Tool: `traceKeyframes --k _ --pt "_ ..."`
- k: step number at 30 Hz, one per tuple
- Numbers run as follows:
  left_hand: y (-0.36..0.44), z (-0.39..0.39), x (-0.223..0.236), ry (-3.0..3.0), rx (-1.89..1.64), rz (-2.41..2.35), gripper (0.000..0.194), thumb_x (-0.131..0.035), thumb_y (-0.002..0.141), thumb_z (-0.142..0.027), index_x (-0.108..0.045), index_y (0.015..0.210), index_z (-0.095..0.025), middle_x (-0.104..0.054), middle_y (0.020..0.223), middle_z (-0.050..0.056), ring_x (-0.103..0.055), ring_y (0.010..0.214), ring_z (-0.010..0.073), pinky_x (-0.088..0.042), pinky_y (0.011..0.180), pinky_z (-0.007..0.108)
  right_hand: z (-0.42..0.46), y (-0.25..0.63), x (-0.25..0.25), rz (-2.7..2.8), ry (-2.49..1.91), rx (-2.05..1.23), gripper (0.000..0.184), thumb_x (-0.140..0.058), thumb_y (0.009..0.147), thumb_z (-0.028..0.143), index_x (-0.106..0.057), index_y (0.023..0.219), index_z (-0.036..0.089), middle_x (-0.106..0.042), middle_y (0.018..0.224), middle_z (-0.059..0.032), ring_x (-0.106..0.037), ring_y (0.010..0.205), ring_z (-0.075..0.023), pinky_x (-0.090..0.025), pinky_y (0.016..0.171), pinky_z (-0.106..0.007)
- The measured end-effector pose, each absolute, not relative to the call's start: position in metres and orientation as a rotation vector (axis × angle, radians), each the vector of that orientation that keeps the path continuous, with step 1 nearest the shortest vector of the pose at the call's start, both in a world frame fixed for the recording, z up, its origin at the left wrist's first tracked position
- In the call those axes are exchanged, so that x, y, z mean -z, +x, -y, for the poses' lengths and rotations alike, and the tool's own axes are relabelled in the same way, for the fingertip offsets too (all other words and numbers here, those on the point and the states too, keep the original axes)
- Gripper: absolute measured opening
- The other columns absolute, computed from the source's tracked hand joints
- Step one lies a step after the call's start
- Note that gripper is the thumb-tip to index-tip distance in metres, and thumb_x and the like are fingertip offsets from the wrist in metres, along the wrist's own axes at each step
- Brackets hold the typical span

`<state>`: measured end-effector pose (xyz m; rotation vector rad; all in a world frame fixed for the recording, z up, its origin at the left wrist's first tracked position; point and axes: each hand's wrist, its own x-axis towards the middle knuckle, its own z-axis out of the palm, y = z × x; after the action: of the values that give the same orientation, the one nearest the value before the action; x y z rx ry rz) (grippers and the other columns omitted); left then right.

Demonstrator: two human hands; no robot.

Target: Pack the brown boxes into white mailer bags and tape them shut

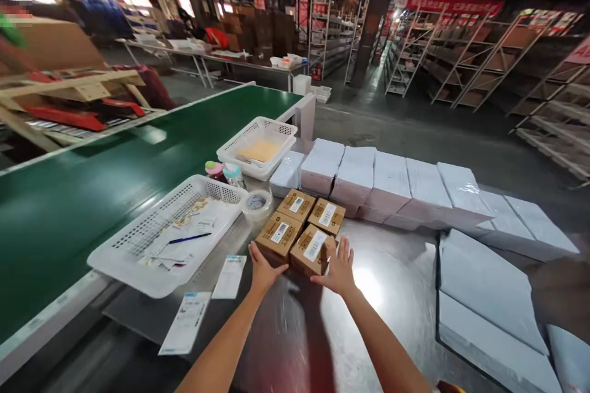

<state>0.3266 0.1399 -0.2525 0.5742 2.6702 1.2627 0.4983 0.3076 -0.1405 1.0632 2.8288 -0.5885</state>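
Note:
Several small brown cardboard boxes stand pushed together in a block on the metal table, each with a white barcode label on top. My left hand (pixel 263 269) rests at the near left box (pixel 278 236), thumb and fingers spread along its front edge. Against the right side of the near right box (pixel 312 250) lies my right hand (pixel 340 267), its fingers spread too. Neither hand is closed around a box. Behind these are the far left box (pixel 296 205) and the far right box (pixel 327 216). A roll of clear tape (pixel 257 204) sits left of the block.
Left of the boxes are a white basket (pixel 120 249) with papers and a blue pen (pixel 190 237), and two printed slips (pixel 185 322). Another basket (pixel 225 148) stands behind two jars. Stacks of white packets (pixel 391 173) line the back right. A green conveyor (pixel 193 126) runs alongside.

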Motion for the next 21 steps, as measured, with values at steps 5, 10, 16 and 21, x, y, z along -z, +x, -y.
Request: traceKeyframes --k 5,10,16,21 --pt "0.329 -0.143 0.262 0.659 -1.342 -2.628 0.143 -0.083 0.063 -0.040 0.025 0.150 -0.011 0.000 0.160 0.033 -0.007 0.150 0.0430 -0.023 0.119 0.056 -0.297 0.462 0.141 -2.718 1.050 0.448 0.133 -0.077 0.058 0.066 -0.011 0.157 0.008 0.008 0.162 -0.0268 0.013 0.149 -0.0451 0.002 0.117 -0.062" --pt "0.330 -0.148 0.258 0.630 -1.351 -2.626 0.137 -0.081 0.065 -0.036 0.022 0.151 -0.008 -0.007 0.159 0.035 -0.014 0.149 0.0439 -0.024 0.119 0.057 -0.281 0.467 0.144 -2.643 1.122 0.384 0.121 -0.075 0.064 0.055 -0.013 0.157 0.010 0.000 0.164 -0.0264 0.004 0.149 -0.0476 -0.002 0.116 -0.063" --pt "0.320 -0.129 0.225 0.768 -1.349 -2.761 0.128 -0.077 0.062 -0.037 0.007 0.154 -0.006 -0.023 0.154 0.032 -0.024 0.145 0.0450 -0.028 0.116 0.059 -0.267 0.484 0.132 -2.746 1.296 0.529 0.121 -0.080 0.050 0.051 -0.028 0.154 0.017 -0.034 0.152 -0.0247 -0.028 0.137 -0.0472 -0.029 0.107 -0.060" --pt "0.314 -0.069 0.143 1.374 -1.232 -2.685 0.111 -0.072 0.062 -0.039 -0.015 0.154 -0.016 -0.039 0.147 0.021 -0.036 0.138 0.0414 -0.029 0.114 0.058 -0.262 0.568 0.127 -2.268 1.845 1.670 0.099 -0.073 0.059 0.056 -0.039 0.148 0.027 -0.062 0.124 -0.0104 -0.055 0.116 -0.0346 -0.044 0.096 -0.046"
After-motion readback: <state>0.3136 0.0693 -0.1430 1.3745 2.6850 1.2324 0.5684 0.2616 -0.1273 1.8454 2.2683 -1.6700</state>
